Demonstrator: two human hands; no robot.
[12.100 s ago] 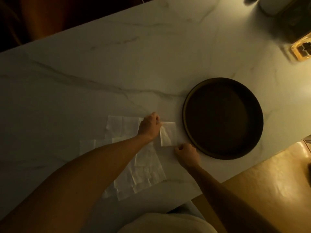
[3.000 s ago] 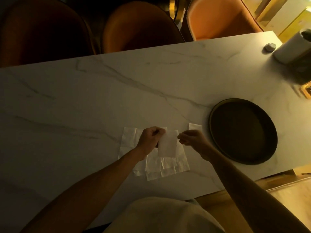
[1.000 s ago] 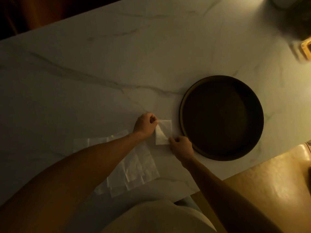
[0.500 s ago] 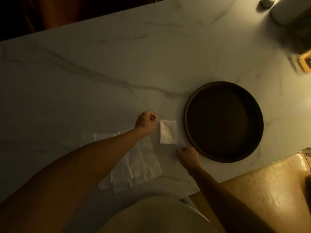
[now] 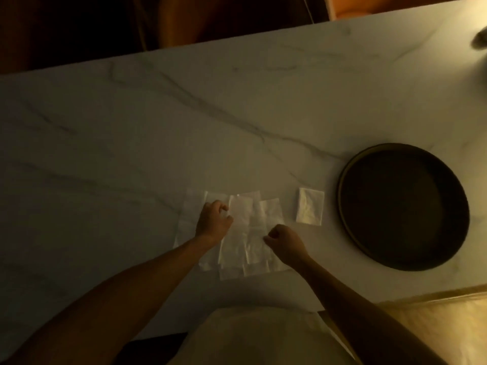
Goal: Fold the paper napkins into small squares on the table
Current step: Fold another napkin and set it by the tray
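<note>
A loose pile of unfolded white paper napkins lies on the marble table in front of me. My left hand is on the pile's upper left, thumb and fingers pinching the edge of the top napkin. My right hand sits at the pile's right side with its fingers curled on the same sheet's edge. One napkin folded into a small square lies flat to the right of the pile, apart from both hands.
A dark round tray stands right of the folded square, close to the table's near edge. Chairs line the far side. A small dark object sits at the far right corner. A wooden surface shows lower right.
Both hands have left the folded square and moved left onto the pile of unfolded napkins. The folded square stays beside the tray.
</note>
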